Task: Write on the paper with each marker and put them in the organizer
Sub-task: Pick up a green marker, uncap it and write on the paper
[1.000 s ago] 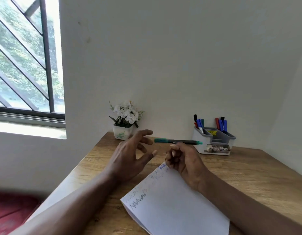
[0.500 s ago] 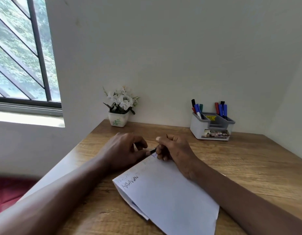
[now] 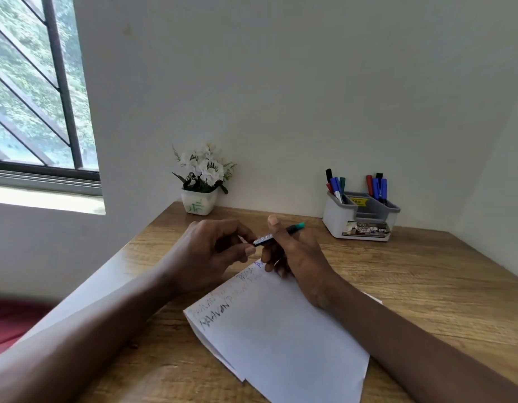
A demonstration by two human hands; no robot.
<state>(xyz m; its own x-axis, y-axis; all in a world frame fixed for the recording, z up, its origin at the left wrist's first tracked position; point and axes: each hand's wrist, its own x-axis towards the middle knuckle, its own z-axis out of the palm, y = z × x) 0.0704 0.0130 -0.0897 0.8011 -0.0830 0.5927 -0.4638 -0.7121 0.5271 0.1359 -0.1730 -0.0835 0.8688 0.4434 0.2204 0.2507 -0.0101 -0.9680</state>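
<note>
markers [image 3: 376, 187] stand in the organizer [image 3: 361, 221]; both hands' fingers [image 3: 250, 251] pinch a green marker [image 3: 278, 234].

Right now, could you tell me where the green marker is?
The green marker is held in both hands above the paper's far edge, left of the organizer.

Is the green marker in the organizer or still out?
Out: the green marker is held in both hands above the paper, well away from the organizer.
</note>
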